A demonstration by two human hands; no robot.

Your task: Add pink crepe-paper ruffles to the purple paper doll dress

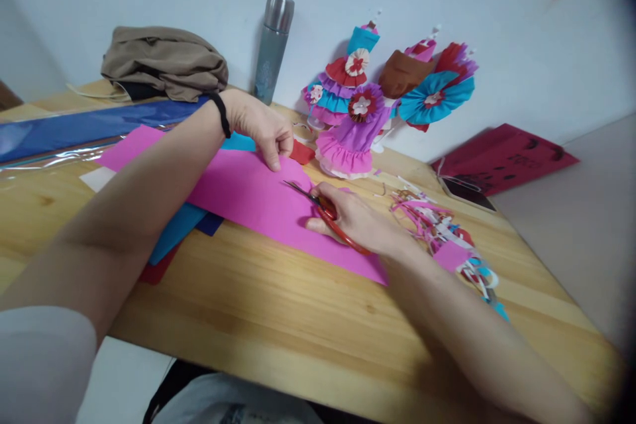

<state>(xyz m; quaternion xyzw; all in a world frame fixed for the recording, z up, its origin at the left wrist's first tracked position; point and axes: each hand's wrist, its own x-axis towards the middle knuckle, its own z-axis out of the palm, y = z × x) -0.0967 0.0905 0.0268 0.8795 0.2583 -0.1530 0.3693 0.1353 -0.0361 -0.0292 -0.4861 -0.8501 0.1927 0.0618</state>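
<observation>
A long sheet of bright pink paper lies slantwise across the wooden table. At its far edge my left hand, with a black band round the wrist, is closed, thumb and curled fingers at the paper. My right hand grips red-handled scissors over the sheet. Their blades point left towards my left thumb and look nearly closed. Beside them the paper's far edge is curved and uneven. Under the sheet, blue paper and a bit of red paper stick out.
Paper-dressed figures with ruffles and rosettes stand along the wall. A steel-capped bottle and brown cloth are at the back left. Paper scraps, a phone and a dark red bag lie right. Blue plastic-wrapped material lies left.
</observation>
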